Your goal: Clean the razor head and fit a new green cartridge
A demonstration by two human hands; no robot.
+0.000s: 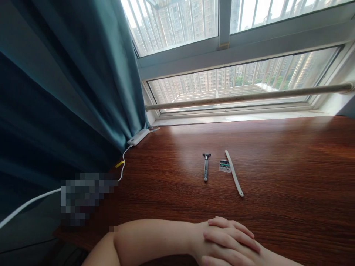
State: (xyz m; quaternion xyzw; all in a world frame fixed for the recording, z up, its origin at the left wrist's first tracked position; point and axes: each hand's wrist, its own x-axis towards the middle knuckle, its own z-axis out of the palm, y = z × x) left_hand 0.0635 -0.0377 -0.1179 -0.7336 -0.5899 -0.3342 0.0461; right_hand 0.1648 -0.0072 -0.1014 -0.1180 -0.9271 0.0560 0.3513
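Lying side by side on the reddish-brown wooden table (291, 177), seemingly spread for easy picking: grey-handled safety razor (205, 168), small clear blade cartridge pack (225, 166), long white plastic stick (234, 173) just beside. Resting stacked nearer, well apart from these 3: left hand (222, 240) over right hand (273, 259), both lying flat, gripping nothing.

Tabletop (277, 177) reddish-brown, wood grain. Curtain (55, 92) dark teal. Razor (205, 167) grey, black head. White stick (234, 173). Small pack (225, 166) clear, green stripe. Power bank (138, 136), cable (27, 205) white.

No legible text anywhere, blade pack (225, 166) print too small to read
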